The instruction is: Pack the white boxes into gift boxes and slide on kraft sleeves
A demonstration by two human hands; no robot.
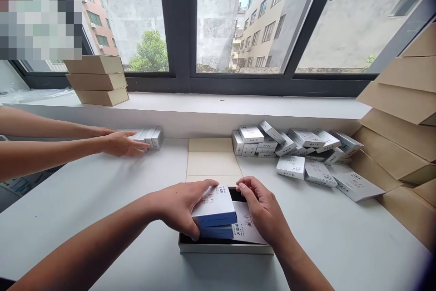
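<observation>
An open gift box [226,249] with a dark inside stands at the table's front, its pale lid [213,161] folded back toward the window. My left hand [180,204] grips a small white box with blue sides [216,204], thumb at its near left corner and fingers over the far edge. Under it, another blue-sided box [216,232] lies in the gift box. On the right inside lies a white printed piece [247,223]. My right hand [262,207] is over the gift box's right side, thumb and index finger pinched together; whether something is between them cannot be made out.
Silvery-white small boxes [291,166] lie piled at the back right. Large brown boxes [402,136] are stacked at the right edge. Another person's hands [124,143] touch a row of small boxes [155,139] at the left. Three tan boxes [98,81] stand on the sill.
</observation>
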